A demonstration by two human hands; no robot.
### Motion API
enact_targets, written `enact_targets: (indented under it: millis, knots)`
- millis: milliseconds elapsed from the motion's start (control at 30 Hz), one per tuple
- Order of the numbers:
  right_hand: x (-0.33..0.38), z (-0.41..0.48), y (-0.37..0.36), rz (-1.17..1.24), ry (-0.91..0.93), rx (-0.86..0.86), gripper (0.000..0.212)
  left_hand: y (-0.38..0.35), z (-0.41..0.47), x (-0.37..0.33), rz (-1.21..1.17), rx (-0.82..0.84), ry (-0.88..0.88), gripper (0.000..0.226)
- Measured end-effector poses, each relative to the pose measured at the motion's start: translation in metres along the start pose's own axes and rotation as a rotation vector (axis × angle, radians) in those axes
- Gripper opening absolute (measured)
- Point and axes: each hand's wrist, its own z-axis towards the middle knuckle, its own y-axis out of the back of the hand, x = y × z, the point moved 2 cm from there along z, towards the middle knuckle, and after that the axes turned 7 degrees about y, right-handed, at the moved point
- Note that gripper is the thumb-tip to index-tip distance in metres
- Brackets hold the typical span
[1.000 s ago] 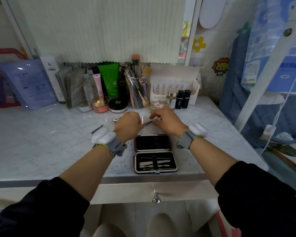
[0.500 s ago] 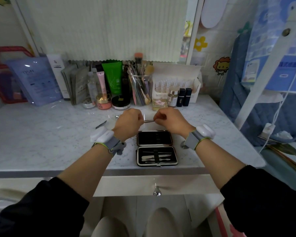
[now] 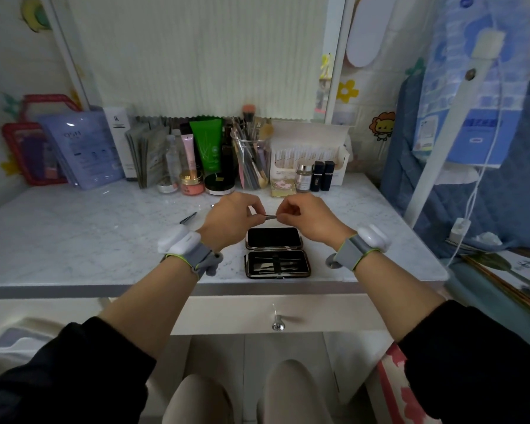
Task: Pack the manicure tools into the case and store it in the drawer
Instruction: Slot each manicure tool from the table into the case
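A small black manicure case [image 3: 277,253] lies open on the marble tabletop [image 3: 74,240] near the front edge; its near half holds several metal tools under a strap. Just beyond the case, my left hand [image 3: 231,220] and my right hand [image 3: 306,218] both pinch the ends of one thin metal tool [image 3: 270,216], held level above the case's lid. Another slim metal tool [image 3: 188,218] lies loose on the tabletop left of my left hand. The white drawer [image 3: 318,313] with a chrome knob [image 3: 278,325] is shut below the tabletop.
Along the back stand cosmetics: a green tube [image 3: 208,145], a glass cup of brushes [image 3: 251,162], jars, a white box [image 3: 311,154], a blue pouch [image 3: 80,148]. A white post [image 3: 435,142] and blue bedding stand to the right.
Both hands have lifted slightly and drawn apart along the thin tool, which now shows between them. The view has tilted a little; the case has not moved.
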Motion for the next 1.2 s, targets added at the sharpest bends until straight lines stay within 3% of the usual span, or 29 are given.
enact_targets:
  millis: [333,600,800,867,933,1033,1100,1167,1200]
  knots:
    - [0.016,-0.023,0.004,0.03,-0.039,0.046,0.013,0.003,-0.019,-0.004,0.058,0.015,0.013,0.009]
    - [0.006,-0.038,0.006,-0.093,-0.278,-0.021,0.04,-0.003,-0.03,0.008,0.006,0.017,0.143,0.012]
    - [0.005,-0.04,-0.001,-0.04,-0.351,0.01,0.05,-0.006,-0.033,0.008,-0.056,0.016,0.156,0.009]
    - [0.004,-0.04,-0.003,0.003,-0.396,-0.002,0.048,-0.005,-0.033,0.01,-0.073,0.017,0.154,0.008]
    - [0.005,-0.041,-0.004,0.017,-0.428,-0.007,0.028,-0.005,-0.033,0.011,-0.089,0.016,0.162,0.008]
    - [-0.001,-0.04,-0.007,0.078,-0.471,-0.014,0.041,-0.006,-0.034,0.013,-0.11,0.014,0.173,0.006]
    - [0.004,-0.041,-0.006,0.156,-0.487,-0.053,0.012,-0.006,-0.033,0.014,-0.127,0.013,0.178,0.007]
    - [-0.001,-0.04,-0.007,0.234,-0.508,-0.076,0.036,-0.006,-0.033,0.016,-0.157,0.014,0.192,0.008]
    - [0.0,-0.039,-0.007,0.269,-0.507,-0.092,0.037,-0.005,-0.032,0.016,-0.172,0.014,0.196,0.009]
